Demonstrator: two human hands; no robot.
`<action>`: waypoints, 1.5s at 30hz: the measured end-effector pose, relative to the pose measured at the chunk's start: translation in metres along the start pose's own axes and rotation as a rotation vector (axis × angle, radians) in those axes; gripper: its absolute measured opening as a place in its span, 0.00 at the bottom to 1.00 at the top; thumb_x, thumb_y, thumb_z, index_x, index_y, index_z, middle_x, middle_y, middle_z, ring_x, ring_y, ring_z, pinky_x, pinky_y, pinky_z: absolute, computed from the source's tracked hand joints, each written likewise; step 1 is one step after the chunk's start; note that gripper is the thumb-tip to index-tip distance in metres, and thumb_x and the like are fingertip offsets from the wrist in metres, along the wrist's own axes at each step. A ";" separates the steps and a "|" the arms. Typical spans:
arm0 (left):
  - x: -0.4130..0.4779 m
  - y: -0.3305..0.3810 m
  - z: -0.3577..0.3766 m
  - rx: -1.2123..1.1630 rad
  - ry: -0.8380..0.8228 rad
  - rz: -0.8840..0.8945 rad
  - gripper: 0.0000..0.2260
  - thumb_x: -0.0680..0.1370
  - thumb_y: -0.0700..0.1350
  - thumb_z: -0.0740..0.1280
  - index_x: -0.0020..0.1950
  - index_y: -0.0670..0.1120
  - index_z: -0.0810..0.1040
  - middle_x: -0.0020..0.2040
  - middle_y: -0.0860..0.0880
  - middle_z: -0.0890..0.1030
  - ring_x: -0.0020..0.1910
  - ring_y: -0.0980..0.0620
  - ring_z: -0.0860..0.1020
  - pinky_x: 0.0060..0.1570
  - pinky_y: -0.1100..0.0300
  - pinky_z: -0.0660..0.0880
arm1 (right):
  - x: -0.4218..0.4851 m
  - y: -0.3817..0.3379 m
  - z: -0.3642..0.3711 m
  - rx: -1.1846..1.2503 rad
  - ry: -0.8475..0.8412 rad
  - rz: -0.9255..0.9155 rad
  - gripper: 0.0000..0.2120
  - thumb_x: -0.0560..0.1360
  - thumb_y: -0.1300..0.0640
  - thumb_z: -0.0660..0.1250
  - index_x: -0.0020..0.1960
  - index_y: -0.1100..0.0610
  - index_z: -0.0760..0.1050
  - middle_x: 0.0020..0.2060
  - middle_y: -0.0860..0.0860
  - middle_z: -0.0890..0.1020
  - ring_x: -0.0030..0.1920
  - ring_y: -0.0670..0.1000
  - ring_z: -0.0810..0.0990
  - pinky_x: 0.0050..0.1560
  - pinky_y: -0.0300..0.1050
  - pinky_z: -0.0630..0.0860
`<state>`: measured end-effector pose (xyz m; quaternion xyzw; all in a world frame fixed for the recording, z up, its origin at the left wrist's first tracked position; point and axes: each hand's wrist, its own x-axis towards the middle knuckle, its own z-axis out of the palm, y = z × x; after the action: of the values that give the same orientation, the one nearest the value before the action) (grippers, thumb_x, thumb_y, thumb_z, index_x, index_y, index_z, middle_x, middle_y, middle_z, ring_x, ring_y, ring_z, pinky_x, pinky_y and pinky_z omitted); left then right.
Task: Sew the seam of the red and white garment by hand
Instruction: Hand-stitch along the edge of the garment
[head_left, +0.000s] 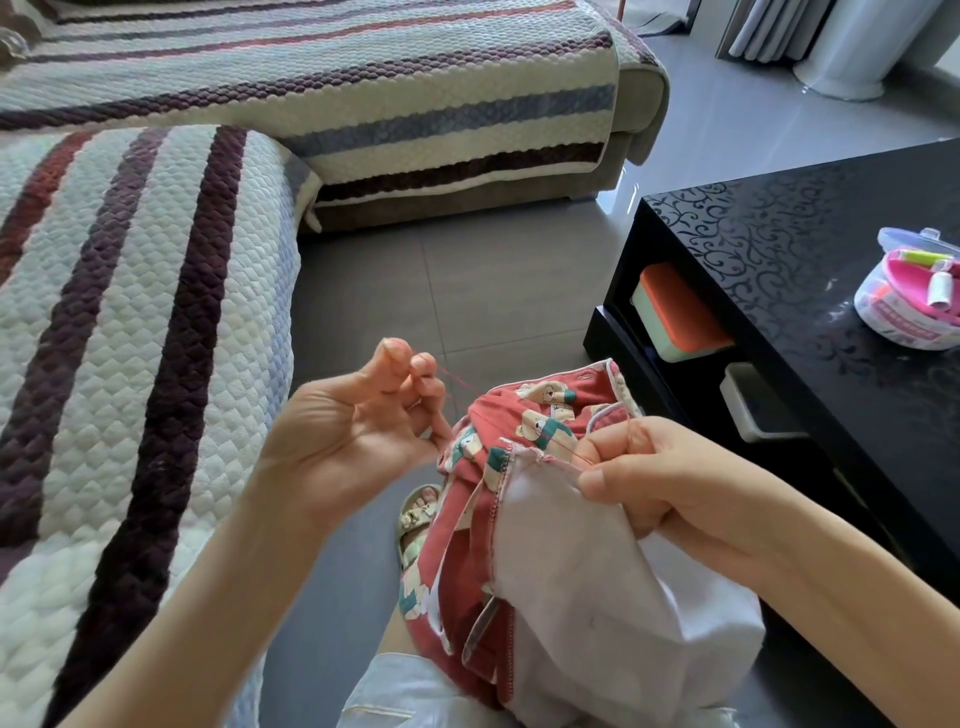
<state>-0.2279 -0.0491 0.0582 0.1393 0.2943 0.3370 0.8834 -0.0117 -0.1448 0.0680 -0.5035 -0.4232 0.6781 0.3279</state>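
The red and white garment (540, 561), printed with small bears, hangs over my lap in the lower middle of the view. My right hand (665, 483) grips its seam edge, thumb and fingers curled over the white lining. My left hand (363, 421) is raised to the left of the cloth, palm up, fingertips pinching a thin red thread (460, 384). The thread runs from those fingertips down to the seam by my right thumb. No needle is plainly visible.
A black patterned table (810, 270) stands at the right with an open round sewing kit (914, 296) on it and boxes on its lower shelf. Striped quilted sofa covers (145, 322) fill the left and top. Grey floor tiles lie between. My sandalled foot (415, 514) shows below the cloth.
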 end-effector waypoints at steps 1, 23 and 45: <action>0.002 0.001 0.000 -0.001 0.017 -0.004 0.06 0.64 0.39 0.72 0.33 0.49 0.78 0.39 0.51 0.74 0.37 0.54 0.75 0.48 0.58 0.64 | 0.000 0.000 0.000 0.000 0.002 0.001 0.07 0.54 0.52 0.71 0.26 0.52 0.74 0.25 0.51 0.63 0.25 0.45 0.59 0.25 0.34 0.59; -0.004 -0.039 0.027 0.965 -0.250 0.033 0.04 0.71 0.42 0.74 0.42 0.43 0.81 0.35 0.55 0.80 0.33 0.60 0.76 0.34 0.70 0.70 | 0.000 -0.003 -0.026 0.049 -0.013 -0.128 0.11 0.65 0.49 0.73 0.31 0.53 0.75 0.25 0.49 0.58 0.26 0.46 0.53 0.27 0.38 0.53; -0.021 -0.023 0.019 0.980 -0.155 -0.128 0.09 0.63 0.31 0.76 0.39 0.41 0.84 0.34 0.46 0.82 0.30 0.57 0.80 0.29 0.70 0.74 | 0.078 -0.022 -0.150 -0.216 1.153 -0.198 0.08 0.71 0.66 0.63 0.34 0.66 0.73 0.16 0.46 0.65 0.17 0.43 0.61 0.19 0.31 0.56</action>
<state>-0.2168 -0.0813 0.0718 0.5442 0.3592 0.0931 0.7524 0.1109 -0.0305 0.0361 -0.7791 -0.2884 0.2146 0.5136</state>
